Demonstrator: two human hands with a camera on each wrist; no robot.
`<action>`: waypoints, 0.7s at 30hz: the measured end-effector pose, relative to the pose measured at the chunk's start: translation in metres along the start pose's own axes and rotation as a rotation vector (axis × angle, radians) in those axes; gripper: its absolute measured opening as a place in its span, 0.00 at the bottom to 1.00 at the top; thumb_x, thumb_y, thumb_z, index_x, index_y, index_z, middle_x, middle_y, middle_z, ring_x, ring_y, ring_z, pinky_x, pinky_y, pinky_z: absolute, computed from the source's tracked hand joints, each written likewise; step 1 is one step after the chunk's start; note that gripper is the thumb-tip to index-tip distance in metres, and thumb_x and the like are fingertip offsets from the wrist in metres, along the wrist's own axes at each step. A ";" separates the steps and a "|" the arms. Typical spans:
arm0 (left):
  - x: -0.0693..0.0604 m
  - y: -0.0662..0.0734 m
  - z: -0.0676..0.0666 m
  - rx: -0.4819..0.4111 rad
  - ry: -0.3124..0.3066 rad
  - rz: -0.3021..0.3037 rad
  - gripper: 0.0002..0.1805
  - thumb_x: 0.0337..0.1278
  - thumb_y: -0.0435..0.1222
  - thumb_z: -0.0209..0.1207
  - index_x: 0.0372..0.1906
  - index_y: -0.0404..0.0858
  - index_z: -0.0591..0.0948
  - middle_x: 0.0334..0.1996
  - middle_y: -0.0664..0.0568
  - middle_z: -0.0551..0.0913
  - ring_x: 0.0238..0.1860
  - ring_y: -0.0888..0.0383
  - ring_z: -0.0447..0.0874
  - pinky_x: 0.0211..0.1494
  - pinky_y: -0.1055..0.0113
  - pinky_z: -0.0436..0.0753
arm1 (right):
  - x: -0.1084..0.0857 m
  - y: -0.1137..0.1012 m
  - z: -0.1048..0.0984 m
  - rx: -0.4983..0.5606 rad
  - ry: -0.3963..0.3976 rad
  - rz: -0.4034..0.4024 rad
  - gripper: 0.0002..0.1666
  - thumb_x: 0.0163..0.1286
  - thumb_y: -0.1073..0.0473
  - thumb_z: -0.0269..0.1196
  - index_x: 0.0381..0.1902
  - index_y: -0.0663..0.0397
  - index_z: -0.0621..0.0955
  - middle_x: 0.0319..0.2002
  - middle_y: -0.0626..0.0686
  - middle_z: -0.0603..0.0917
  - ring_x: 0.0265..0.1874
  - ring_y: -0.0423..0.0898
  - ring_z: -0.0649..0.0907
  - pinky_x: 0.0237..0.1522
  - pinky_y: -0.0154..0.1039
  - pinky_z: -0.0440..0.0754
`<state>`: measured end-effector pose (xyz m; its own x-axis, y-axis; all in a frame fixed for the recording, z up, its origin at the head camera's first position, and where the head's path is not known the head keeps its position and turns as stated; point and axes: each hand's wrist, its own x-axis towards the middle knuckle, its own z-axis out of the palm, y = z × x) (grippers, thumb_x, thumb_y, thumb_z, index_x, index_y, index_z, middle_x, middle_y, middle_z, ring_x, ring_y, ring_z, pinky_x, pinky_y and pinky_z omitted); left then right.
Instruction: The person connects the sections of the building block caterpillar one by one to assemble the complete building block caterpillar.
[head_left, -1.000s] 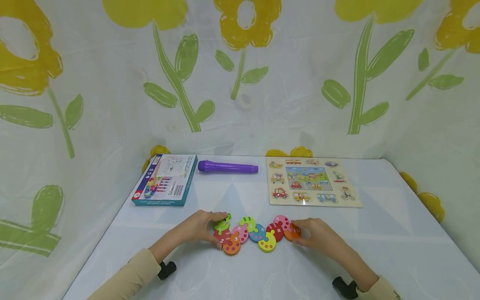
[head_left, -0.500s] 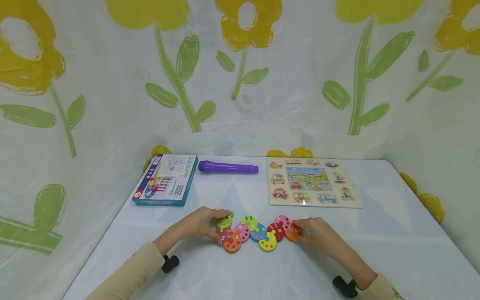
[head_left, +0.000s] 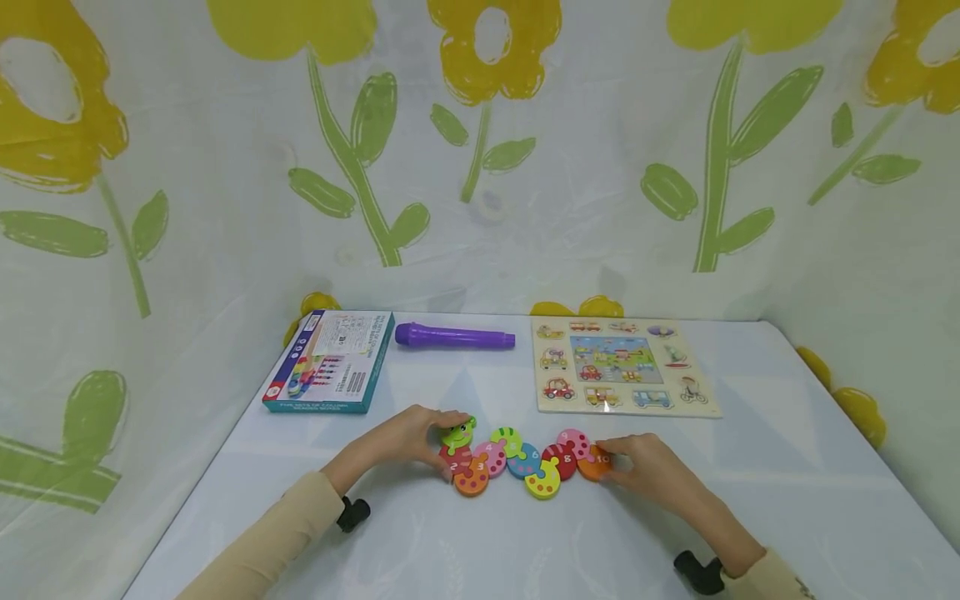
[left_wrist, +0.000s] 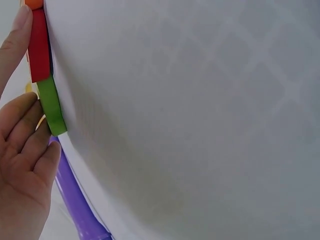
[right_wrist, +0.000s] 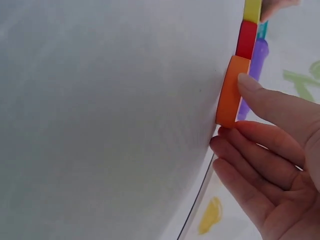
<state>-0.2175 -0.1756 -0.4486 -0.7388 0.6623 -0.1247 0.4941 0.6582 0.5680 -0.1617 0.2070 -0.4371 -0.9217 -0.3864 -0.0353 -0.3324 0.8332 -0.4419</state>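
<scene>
A caterpillar number puzzle (head_left: pixel 543 482) lies on the table in a wavy chain of joined, coloured round pieces. At its left end is the green smiling head (head_left: pixel 459 437), above a red piece (left_wrist: pixel 40 47) marked 2. My left hand (head_left: pixel 411 437) grips this end, thumb against the red piece and fingers at the green head. The orange piece (right_wrist: pixel 232 92) marked 10 forms the other end. My right hand (head_left: pixel 651 468) pinches it between thumb and fingers. Fingers partly cover both end pieces in the head view.
Behind the puzzle, a flat boxed set (head_left: pixel 330 361) lies at the back left. Beside it is a purple toy microphone (head_left: pixel 454 337). A wooden vehicle puzzle board (head_left: pixel 622 367) lies at the back right. A flower-print curtain (head_left: pixel 570 167) encloses the table's (head_left: pixel 480 550) far side.
Both hands and the caterpillar puzzle have shifted a little to the right. The head end has also moved slightly farther from me. The box, microphone and board stay put.
</scene>
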 end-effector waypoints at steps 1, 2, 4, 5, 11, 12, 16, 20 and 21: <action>0.001 0.000 0.000 0.001 0.001 0.001 0.48 0.35 0.54 0.74 0.68 0.46 0.71 0.66 0.55 0.71 0.68 0.55 0.66 0.68 0.57 0.69 | 0.000 0.001 0.000 0.002 0.001 0.003 0.25 0.51 0.62 0.76 0.48 0.61 0.85 0.45 0.56 0.87 0.48 0.55 0.84 0.49 0.50 0.83; 0.001 0.000 0.000 0.000 0.001 0.000 0.48 0.35 0.53 0.74 0.68 0.46 0.71 0.66 0.55 0.71 0.68 0.55 0.66 0.68 0.58 0.69 | -0.001 0.003 -0.001 0.003 0.000 0.005 0.24 0.51 0.63 0.75 0.48 0.61 0.85 0.45 0.56 0.86 0.48 0.55 0.84 0.49 0.50 0.83; 0.001 0.001 -0.001 -0.002 -0.001 -0.006 0.48 0.35 0.53 0.74 0.68 0.47 0.71 0.67 0.55 0.70 0.68 0.55 0.65 0.68 0.58 0.68 | -0.001 0.006 -0.001 0.012 0.002 0.000 0.24 0.51 0.64 0.75 0.48 0.61 0.85 0.46 0.56 0.86 0.48 0.56 0.84 0.48 0.50 0.83; 0.001 0.001 -0.001 -0.002 -0.001 -0.009 0.48 0.35 0.52 0.74 0.68 0.47 0.71 0.67 0.55 0.70 0.69 0.55 0.65 0.68 0.58 0.68 | -0.002 0.007 -0.001 0.024 0.002 -0.004 0.24 0.52 0.64 0.75 0.49 0.61 0.85 0.46 0.57 0.86 0.48 0.56 0.84 0.48 0.50 0.83; 0.001 -0.001 0.000 -0.002 -0.003 -0.013 0.49 0.34 0.54 0.74 0.69 0.47 0.70 0.68 0.53 0.69 0.69 0.54 0.64 0.68 0.57 0.68 | -0.002 0.017 -0.003 0.092 0.012 -0.007 0.27 0.54 0.59 0.74 0.52 0.60 0.83 0.49 0.57 0.85 0.49 0.56 0.83 0.48 0.50 0.83; 0.000 -0.002 0.000 -0.002 -0.002 -0.014 0.49 0.34 0.54 0.74 0.69 0.48 0.70 0.68 0.53 0.69 0.69 0.54 0.64 0.68 0.56 0.68 | -0.002 0.018 -0.003 0.105 0.011 -0.010 0.28 0.54 0.58 0.74 0.53 0.60 0.83 0.50 0.58 0.84 0.49 0.56 0.83 0.49 0.50 0.83; -0.001 -0.003 0.000 -0.016 0.000 -0.012 0.49 0.34 0.54 0.74 0.69 0.48 0.70 0.68 0.52 0.68 0.70 0.54 0.62 0.69 0.56 0.67 | -0.003 0.021 -0.003 0.151 0.008 -0.011 0.31 0.55 0.54 0.74 0.55 0.59 0.82 0.53 0.59 0.83 0.51 0.58 0.82 0.50 0.52 0.82; -0.004 -0.002 -0.001 -0.027 0.008 0.000 0.50 0.35 0.53 0.74 0.70 0.47 0.69 0.69 0.54 0.67 0.71 0.54 0.59 0.69 0.56 0.66 | -0.005 0.020 -0.005 0.177 0.015 -0.001 0.32 0.55 0.52 0.74 0.56 0.60 0.81 0.54 0.60 0.82 0.52 0.60 0.81 0.50 0.54 0.81; -0.005 -0.001 -0.001 -0.034 0.014 0.000 0.50 0.35 0.53 0.74 0.70 0.46 0.69 0.69 0.54 0.66 0.71 0.54 0.59 0.69 0.56 0.66 | -0.005 0.020 -0.005 0.177 0.020 -0.005 0.32 0.55 0.53 0.74 0.56 0.60 0.81 0.54 0.61 0.81 0.52 0.61 0.81 0.50 0.55 0.81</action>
<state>-0.2149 -0.1799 -0.4474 -0.7450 0.6573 -0.1137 0.4787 0.6455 0.5951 -0.1649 0.2277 -0.4410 -0.9242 -0.3815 -0.0159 -0.2985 0.7479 -0.5930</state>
